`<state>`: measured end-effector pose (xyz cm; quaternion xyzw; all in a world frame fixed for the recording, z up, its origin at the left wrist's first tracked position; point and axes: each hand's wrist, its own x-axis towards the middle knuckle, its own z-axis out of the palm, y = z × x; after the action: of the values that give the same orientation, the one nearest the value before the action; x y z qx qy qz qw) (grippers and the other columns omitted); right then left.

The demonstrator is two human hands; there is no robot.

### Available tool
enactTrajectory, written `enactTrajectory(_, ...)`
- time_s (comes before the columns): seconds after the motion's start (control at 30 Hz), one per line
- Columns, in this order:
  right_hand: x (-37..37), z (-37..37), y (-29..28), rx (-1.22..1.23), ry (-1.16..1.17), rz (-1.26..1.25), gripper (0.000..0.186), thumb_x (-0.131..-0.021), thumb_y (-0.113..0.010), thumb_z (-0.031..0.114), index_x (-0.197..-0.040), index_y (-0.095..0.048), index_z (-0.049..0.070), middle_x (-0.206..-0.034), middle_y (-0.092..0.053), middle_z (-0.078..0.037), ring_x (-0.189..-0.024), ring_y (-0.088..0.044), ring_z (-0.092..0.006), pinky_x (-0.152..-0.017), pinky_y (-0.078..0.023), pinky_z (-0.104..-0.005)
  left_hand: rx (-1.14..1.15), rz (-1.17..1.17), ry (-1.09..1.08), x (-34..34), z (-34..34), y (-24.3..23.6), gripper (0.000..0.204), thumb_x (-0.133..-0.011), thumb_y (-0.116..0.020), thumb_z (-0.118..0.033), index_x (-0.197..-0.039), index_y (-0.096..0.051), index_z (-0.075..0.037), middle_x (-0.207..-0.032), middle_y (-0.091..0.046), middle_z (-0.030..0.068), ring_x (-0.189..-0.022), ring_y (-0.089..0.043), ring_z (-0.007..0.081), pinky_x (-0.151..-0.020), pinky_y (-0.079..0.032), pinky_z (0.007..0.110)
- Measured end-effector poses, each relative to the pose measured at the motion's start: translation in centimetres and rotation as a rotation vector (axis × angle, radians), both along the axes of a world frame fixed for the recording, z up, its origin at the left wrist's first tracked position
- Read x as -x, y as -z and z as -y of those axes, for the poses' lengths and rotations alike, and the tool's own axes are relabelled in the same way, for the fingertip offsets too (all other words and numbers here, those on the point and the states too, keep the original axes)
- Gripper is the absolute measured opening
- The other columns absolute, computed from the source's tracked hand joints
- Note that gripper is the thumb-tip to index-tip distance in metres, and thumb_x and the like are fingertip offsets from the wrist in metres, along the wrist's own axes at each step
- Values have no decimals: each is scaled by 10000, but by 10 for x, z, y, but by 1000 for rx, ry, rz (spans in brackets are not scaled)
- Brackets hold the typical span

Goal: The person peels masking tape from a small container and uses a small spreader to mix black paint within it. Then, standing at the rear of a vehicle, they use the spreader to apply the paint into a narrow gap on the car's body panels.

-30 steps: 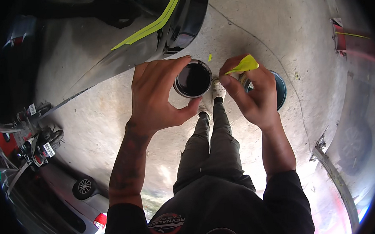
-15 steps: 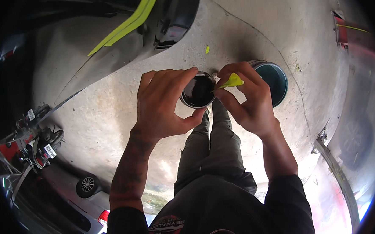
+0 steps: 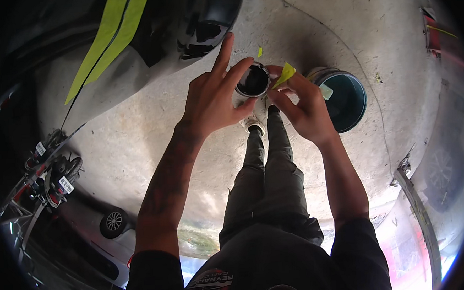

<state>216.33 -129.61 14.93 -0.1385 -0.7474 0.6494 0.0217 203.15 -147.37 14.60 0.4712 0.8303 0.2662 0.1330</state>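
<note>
A small round cup (image 3: pixel 252 81) with dark contents is in my left hand (image 3: pixel 211 101), pinched between the thumb and a finger, while the index finger points outward toward the black car panel. My right hand (image 3: pixel 309 109) is closed on a folded scrap of yellow-green tape (image 3: pixel 285 74), with its fingertips at the cup's right rim. Whether those fingertips also grip the rim is hard to make out. Both hands are held out in front of me, above the floor.
Long strips of yellow-green tape (image 3: pixel 117 38) run along the black car (image 3: pixel 168 22) at upper left. A bucket (image 3: pixel 364 98) with a dark teal inside stands right of my right hand. Motorcycles (image 3: pixel 60 175) are at far left, and a tape scrap (image 3: pixel 260 52) lies on the floor.
Both hands have moved forward with the cup and the tape scrap. My left index finger has lifted off the cup and stretched out. The car's taped panel shows larger at upper left.
</note>
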Motion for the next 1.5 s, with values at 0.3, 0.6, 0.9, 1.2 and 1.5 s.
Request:
enactTrajectory(0.3, 12, 6, 19, 55, 12, 40, 168, -890, -686, 51, -1048, -666, 1, -985, -669, -111, -890, -683, -260, -797, -545, -365, 150, 7, 14, 14, 1, 13, 736, -646, -858, -197, -1317, -560, -138, -1603, -317, 199, -1029, -708, 294, -780, -589, 356)
enactTrajectory(0.6, 4, 11, 19, 77, 12, 65, 173, -880, -699, 54, -1040, -665, -3, -943, -669, -115, -883, -681, -266, -782, -545, -371, 157, 23, 66, 11, 5, 10, 726, -649, -860, -187, -1304, -555, -114, -1591, -349, 180, -1083, -690, 303, -807, -585, 352)
enactTrajectory(0.9, 10, 18, 19, 110, -1, 50, 163, -888, -699, 60, -1032, -659, -6, -995, -664, -135, -922, -682, -290, -794, -549, -380, 104, 19, 16, 13, 12, 12, 700, -657, -852, -162, -1292, -567, -92, -1579, -368, 181, -1156, -661, 315, -856, -583, 367)
enactTrajectory(1.2, 1, 12, -5, 22, 62, 6, 229, -889, -704, 57, -1108, -656, 10, -1139, -697, -125, -932, -702, -272, -804, -546, -357, -99, 5, 21, 0, 9, -10, 690, -660, -855, -209, -1276, -573, -78, -1310, -623, 116, -969, -699, 260, -839, -556, 375)
enactTrajectory(1.5, 2, 2, -48, -259, 77, -155, 230, -861, -719, 20, -1083, -665, -7, -1106, -674, -166, -950, -702, -319, -818, -550, -366, -207, -68, 2, -13, 2, -57, 693, -622, -861, -190, -1249, -596, -64, -1119, -685, 90, -951, -689, 254, -829, -554, 372)
